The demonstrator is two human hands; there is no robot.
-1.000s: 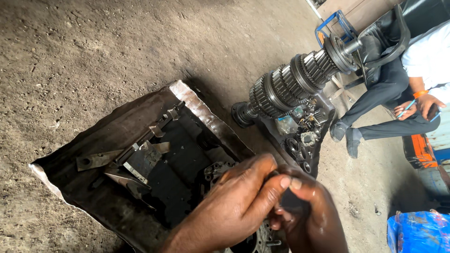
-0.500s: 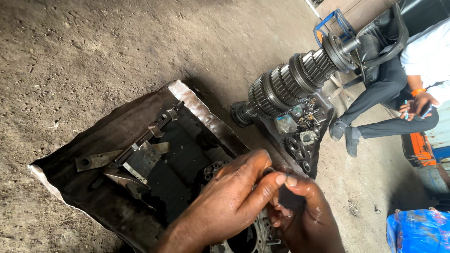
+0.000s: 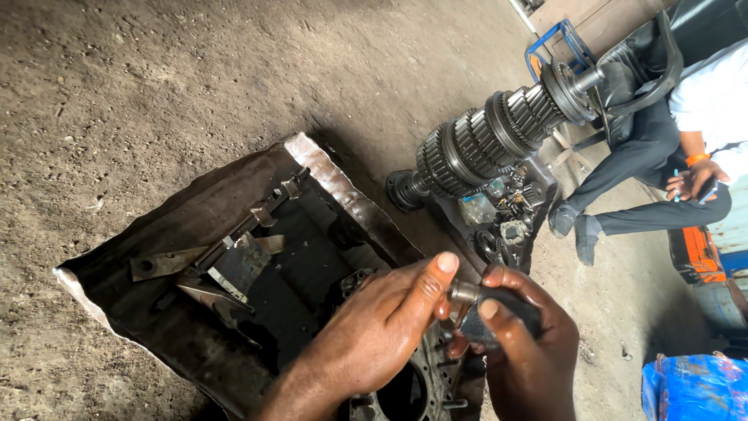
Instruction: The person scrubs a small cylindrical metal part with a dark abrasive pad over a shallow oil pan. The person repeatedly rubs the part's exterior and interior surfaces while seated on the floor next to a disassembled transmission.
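My right hand point(image 3: 530, 351) is closed around a small dark part point(image 3: 499, 312) with a silvery metal end point(image 3: 465, 292). My left hand point(image 3: 374, 335) reaches over from the left, and its thumb and fingertips pinch that metal end. Both hands hover above a greasy round housing point(image 3: 405, 394) with studs around a dark bore, at the bottom of the view. Just left of them lies a dark, oily metal tray point(image 3: 343, 187) holding flat metal pieces and a rod point(image 3: 249, 226).
A long gear shaft point(image 3: 483, 144) with several toothed gears leans over a box of small parts point(image 3: 506, 222) beyond my hands. A seated person point(image 3: 647, 156) is at the upper right. A blue bag point(image 3: 693, 386) and an orange object point(image 3: 693, 253) lie right. The ground is bare dirt.
My hands were clasped tightly together; now the fingers have spread a little, and the silvery end of the dark part shows between them.
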